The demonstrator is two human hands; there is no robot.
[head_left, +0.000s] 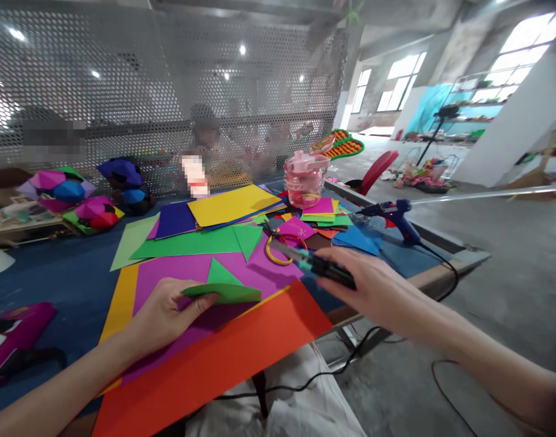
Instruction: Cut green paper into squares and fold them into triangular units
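Note:
My left hand [173, 312] pinches a folded piece of green paper [232, 294] between thumb and fingers, above a purple sheet [169, 274]. Closed around a black and teal utility knife [329, 269], my right hand [366, 285] is off to the right. The knife points up and left, over a yellow ring-shaped item [272, 255] that it partly covers. Behind the folded piece lies a small green triangle [222, 273]. Another green triangle [248, 240] is farther back on the purple sheet. An orange-red sheet [214, 364] overhangs the table's front edge.
A blue glue gun [396, 217] stands at the right edge, its cord hanging down. Behind the paper stack [232, 205] is a pink see-through jug [305, 182]. Colourful faceted balls [96, 212] and a magenta item [20, 340] are at left. Perforated metal panel [145, 79] closes the back.

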